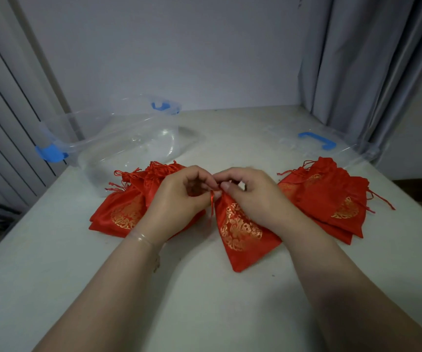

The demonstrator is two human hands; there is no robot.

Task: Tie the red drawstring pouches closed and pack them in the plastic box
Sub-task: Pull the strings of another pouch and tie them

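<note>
A red drawstring pouch (243,237) with a gold pattern lies on the table in front of me, its neck gathered. My left hand (179,196) and my right hand (250,191) both pinch its red drawstring at the neck, and one cord end hangs down between them. A pile of red pouches (123,209) lies to the left, partly under my left hand. Another pile of red pouches (331,199) lies to the right. The clear plastic box (128,143) with blue latches stands open at the back left, nothing visible inside.
The box's clear lid (331,146) with a blue handle lies flat at the back right. The white table (204,301) ends at a wall behind, with grey curtains at the right and a drop at the left edge.
</note>
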